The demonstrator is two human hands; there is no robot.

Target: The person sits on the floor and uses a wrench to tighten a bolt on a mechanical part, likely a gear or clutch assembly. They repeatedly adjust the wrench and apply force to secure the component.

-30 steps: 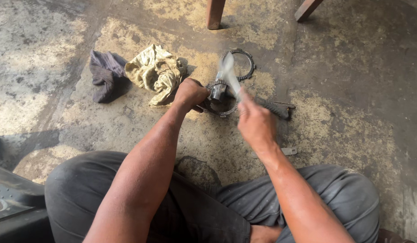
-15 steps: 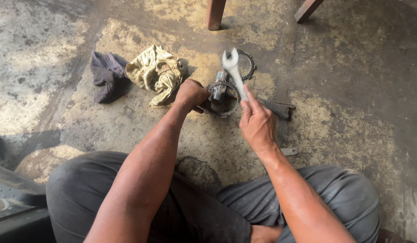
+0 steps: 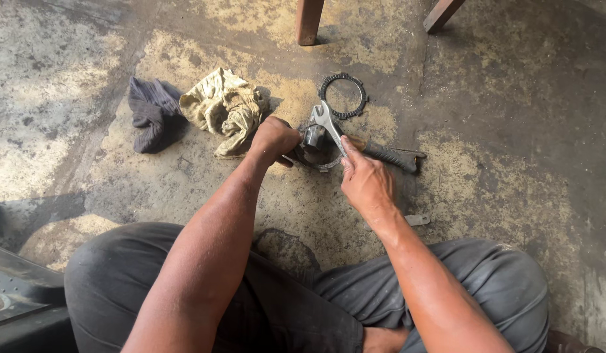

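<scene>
Stained concrete floor (image 3: 499, 196): left hand (image 3: 275, 138) grips metal part (image 3: 314, 138), right hand (image 3: 366, 180) grips wrench (image 3: 329, 124).

No packages, labels, signs or screens show anywhere in this view. The concrete floor (image 3: 499, 196) carries only bare tools, metal parts and cloth, none of them wrapped, boxed or marked with a tag.

The stained, worn concrete floor (image 3: 499, 150) carried everything. On it lay a crumpled yellowish rag (image 3: 226, 108), a dark grey cloth (image 3: 149, 112) and a toothed black metal ring (image 3: 343, 95).
</scene>
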